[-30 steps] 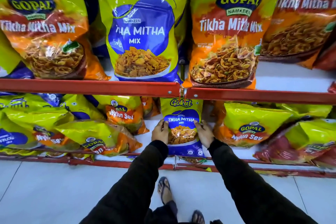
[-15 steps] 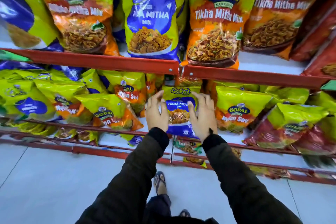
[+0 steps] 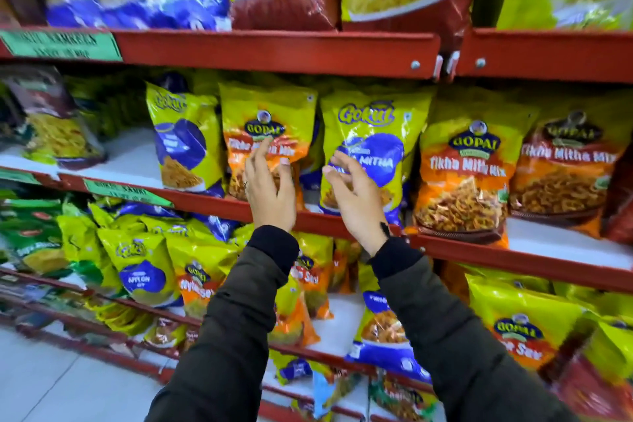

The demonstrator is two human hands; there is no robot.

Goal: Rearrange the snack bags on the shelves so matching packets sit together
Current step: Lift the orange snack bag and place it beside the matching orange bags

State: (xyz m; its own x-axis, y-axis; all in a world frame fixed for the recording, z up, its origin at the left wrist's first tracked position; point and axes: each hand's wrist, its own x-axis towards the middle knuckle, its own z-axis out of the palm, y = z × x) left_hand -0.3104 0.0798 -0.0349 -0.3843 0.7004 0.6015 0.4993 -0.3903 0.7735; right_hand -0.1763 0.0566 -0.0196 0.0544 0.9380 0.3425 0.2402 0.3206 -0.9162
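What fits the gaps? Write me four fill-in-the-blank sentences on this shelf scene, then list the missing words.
1. The left hand is raised in front of the Gopal Tikha Mitha Mix bag, whose lower half is ____.
2. The right hand is raised in front of a bag branded ____.
3. The shelf edges are painted ____.
4. Both hands are ____, gripping nothing.

Missing words: orange; Gokul; red; open

Shop, snack aisle of grocery store. Red metal shelf rails [image 3: 274, 51] stacked in tiers, white shelf boards [image 3: 561, 243] between. Rows of glossy yellow-and-orange branded snack packets [image 3: 469, 161] facing out, several alike. Green paper shelf labels [image 3: 61, 43] on rail fronts. Pale tiled floor [image 3: 51, 384] below.
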